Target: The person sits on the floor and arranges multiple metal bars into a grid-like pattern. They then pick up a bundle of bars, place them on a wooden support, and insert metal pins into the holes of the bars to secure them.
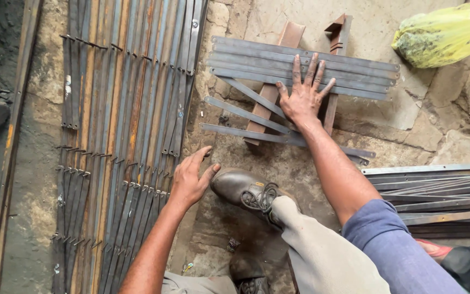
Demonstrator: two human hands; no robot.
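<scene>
My right hand (304, 93) lies flat with fingers spread on a stack of grey flat steel strips (349, 68) that rest across two rusty channel pieces (270, 92). Below that stack, three more strips (235, 130) fan out at angles under my wrist. My left hand (190, 177) hovers open beside the edge of a large folding grille of riveted steel bars (121, 136), fingers apart and holding nothing. My brown laced shoe (246, 190) stands on the ground just right of the left hand.
Stone paving lies underneath. A yellow plastic bag (447, 32) sits at the top right. Another pile of steel strips (436, 196) lies at the right. A long rusty rail (12, 141) runs along the left, with dark clutter in the top-left corner.
</scene>
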